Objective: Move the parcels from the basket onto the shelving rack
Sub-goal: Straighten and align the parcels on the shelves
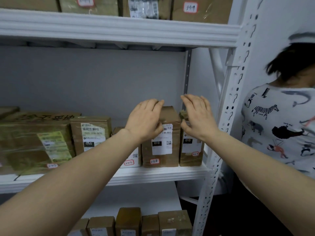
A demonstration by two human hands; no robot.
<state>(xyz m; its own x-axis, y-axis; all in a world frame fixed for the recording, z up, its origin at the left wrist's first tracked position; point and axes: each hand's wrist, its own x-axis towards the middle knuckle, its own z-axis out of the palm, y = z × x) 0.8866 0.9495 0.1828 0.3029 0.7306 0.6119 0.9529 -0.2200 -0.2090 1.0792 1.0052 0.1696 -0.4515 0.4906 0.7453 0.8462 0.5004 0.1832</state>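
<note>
A brown taped parcel [162,150] with a white "010" label stands upright on the middle shelf [153,176] of the white shelving rack. My left hand [144,118] lies over its top left edge, fingers fairly straight, thumb against its front. A second brown "010" parcel [190,150] stands touching it on the right, at the shelf's end. My right hand [197,116] hovers over that parcel's top with fingers spread and holds nothing. The basket is out of view.
More parcels [90,133] and a large taped box [34,142] fill the shelf's left. Boxes line the upper shelf [201,9] and the lower one [129,220]. The rack's perforated post [226,116] stands right of my hands. Another person [281,125] stands beyond it.
</note>
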